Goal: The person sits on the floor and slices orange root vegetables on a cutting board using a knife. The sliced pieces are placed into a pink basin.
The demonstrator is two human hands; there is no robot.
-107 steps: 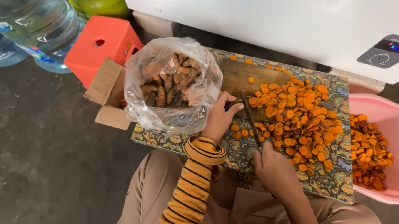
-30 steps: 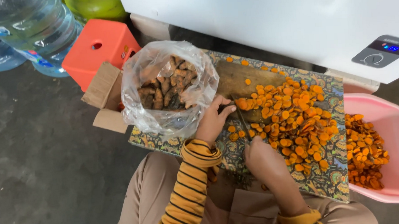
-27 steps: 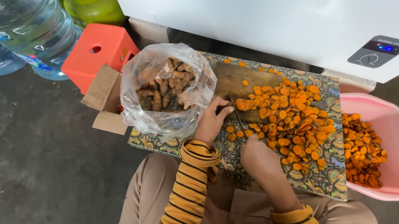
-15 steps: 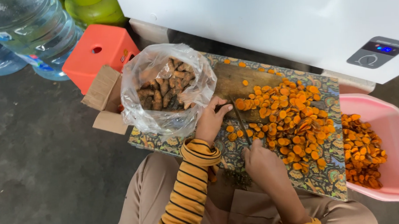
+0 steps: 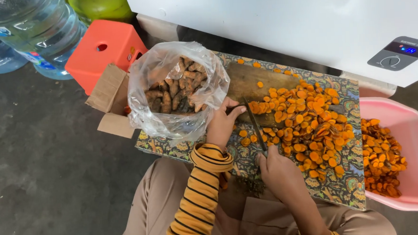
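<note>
My left hand (image 5: pixel 222 123) presses a turmeric root down on the wooden cutting board (image 5: pixel 250 79), fingers curled at the root's end. My right hand (image 5: pixel 274 167) grips the handle of a knife (image 5: pixel 255 125), its blade standing on the board just right of the left fingers. A heap of orange turmeric slices (image 5: pixel 309 124) covers the board's right part and spills onto the patterned cloth (image 5: pixel 341 191). A clear plastic bag of whole brown turmeric roots (image 5: pixel 176 93) sits open just left of my left hand.
A pink basin (image 5: pixel 409 121) with more orange slices stands at the right. A cardboard box (image 5: pixel 110 99), a red plastic stool (image 5: pixel 103 51) and large water bottles (image 5: pixel 33 31) lie at the left. A white appliance (image 5: pixel 308 17) runs along the back.
The view has shifted slightly. My left hand stays at the root beside the bag, and my right hand keeps the knife at the same spot with small up-and-down moves.
</note>
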